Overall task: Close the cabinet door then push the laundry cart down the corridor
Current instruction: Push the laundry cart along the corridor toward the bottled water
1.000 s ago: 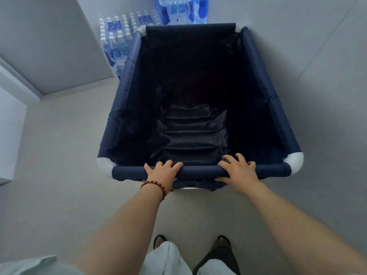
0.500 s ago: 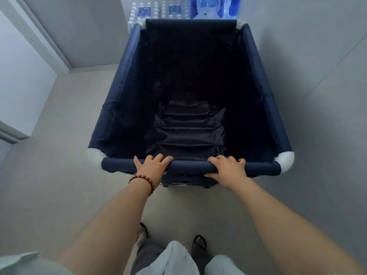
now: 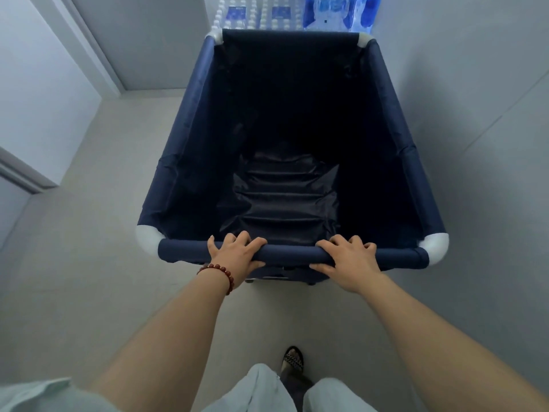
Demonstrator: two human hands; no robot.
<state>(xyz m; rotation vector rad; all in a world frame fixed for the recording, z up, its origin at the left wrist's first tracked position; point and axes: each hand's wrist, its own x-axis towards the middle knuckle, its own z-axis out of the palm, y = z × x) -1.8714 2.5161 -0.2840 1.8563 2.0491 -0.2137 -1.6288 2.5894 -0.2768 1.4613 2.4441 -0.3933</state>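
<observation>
Both hands on the laundry cart [image 3: 190, 162], gripping the near top rail [image 3: 291, 253]. Left hand [image 3: 237, 253] sits left of rail centre, fingers [image 3: 248, 240] curled over the top of the rail and clamped on it, thumb underneath on the near side. Right hand [image 3: 347, 260] sits right of centre, same grip: fingers wrapped over the rail, thumb pointing inward along its lower edge. Clear gap of bare rail between the two hands. Red bead bracelet [image 3: 219, 273] on the left wrist. Cart is a navy fabric bin on a tube frame with white corner joints [image 3: 145, 237]; inside holds only the wrinkled dark liner at the bottom [image 3: 282, 200]. Cart stands on pale floor tiles [image 3: 83, 263] in the middle of the view, long axis pointing away from the person. Far end of the cart is just short of shrink-wrapped packs of water bottles [image 3: 255, 17] stacked against the far wall; can't tell if it touches them. Grey wall [image 3: 475, 84] runs close along the cart's right side. On the left, a white door frame [image 3: 89, 49] and a pale panel [image 3: 38, 93]; can't tell which, if any, is the cabinet door. Light trousers [image 3: 261, 388] and one sandalled foot [image 3: 292, 359] show at the bottom edge, behind the cart.
</observation>
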